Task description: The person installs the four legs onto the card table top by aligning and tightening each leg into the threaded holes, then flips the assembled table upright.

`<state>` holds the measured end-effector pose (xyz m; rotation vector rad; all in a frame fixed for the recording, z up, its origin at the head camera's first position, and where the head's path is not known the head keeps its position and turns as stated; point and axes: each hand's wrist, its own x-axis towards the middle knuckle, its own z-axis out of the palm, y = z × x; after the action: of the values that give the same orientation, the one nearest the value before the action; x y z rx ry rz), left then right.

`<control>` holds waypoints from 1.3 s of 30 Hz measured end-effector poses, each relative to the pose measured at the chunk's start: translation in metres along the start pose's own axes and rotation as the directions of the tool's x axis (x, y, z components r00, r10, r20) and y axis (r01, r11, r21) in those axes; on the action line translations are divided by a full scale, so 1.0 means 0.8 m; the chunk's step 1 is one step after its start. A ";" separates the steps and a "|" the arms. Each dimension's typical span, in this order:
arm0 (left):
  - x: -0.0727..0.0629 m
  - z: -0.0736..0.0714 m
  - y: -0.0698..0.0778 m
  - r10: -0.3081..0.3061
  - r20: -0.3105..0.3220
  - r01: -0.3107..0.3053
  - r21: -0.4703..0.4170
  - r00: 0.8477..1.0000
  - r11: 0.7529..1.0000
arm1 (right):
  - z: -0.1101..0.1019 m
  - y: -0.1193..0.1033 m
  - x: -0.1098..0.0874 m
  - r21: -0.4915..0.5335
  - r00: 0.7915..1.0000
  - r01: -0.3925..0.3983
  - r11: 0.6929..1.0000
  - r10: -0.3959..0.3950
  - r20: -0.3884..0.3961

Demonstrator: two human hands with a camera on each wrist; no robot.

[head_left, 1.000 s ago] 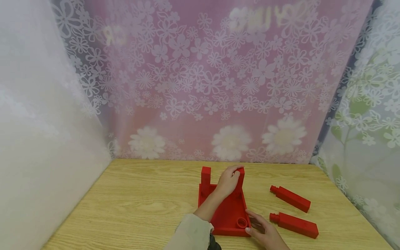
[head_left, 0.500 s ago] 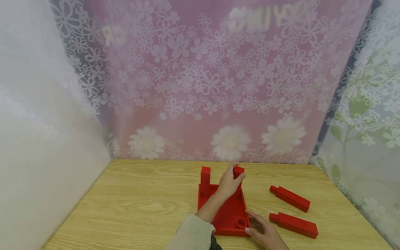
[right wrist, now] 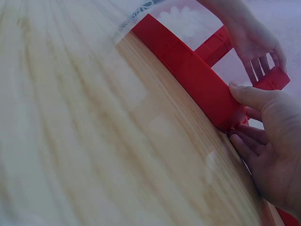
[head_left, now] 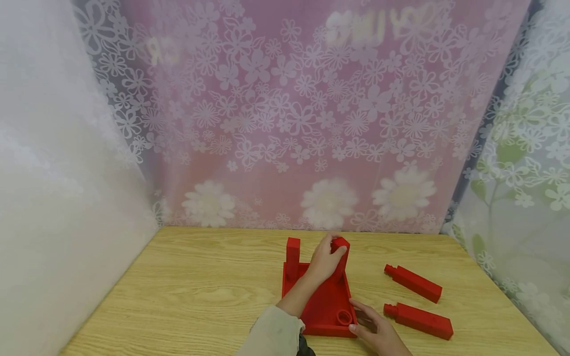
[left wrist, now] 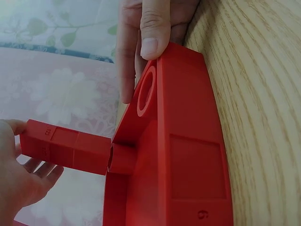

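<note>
My left hand [head_left: 327, 259] grips the upper part of a red square leg [left wrist: 66, 146], thumb on its near side. The leg stands at the far right corner of a red tray-shaped base [head_left: 322, 301], its lower end right at a round socket [left wrist: 123, 159]. My right hand [right wrist: 277, 136] holds the near right corner of the base, thumb on the wall's edge and fingers along the outside, beside an unfilled ring socket [head_left: 344, 317]. A second red leg [head_left: 292, 257] rises upright from the far left corner. My left forearm hides the near left corner.
Two loose red legs with narrow ribbed ends, a farther one [head_left: 416, 283] and a nearer one [head_left: 423, 320], lie on the wooden table [head_left: 200, 291] right of the base. A flowered curtain [head_left: 285, 123] hangs behind the table.
My left fingers have shifted their hold on the leg's top, and the leg has turned a little about its upright axis. The base and my right hand stay put.
</note>
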<state>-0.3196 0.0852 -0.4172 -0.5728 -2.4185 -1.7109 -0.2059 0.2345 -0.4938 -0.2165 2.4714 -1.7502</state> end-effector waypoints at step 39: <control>-0.005 0.008 -0.011 -0.008 -0.106 -0.005 -0.122 0.994 0.993 | 0.001 0.000 0.002 0.009 1.000 -0.018 1.000 0.018 -0.002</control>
<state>-0.3184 0.0876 -0.4285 -0.4798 -2.2555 -1.8499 -0.2070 0.2337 -0.4940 -0.1911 2.4581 -1.7555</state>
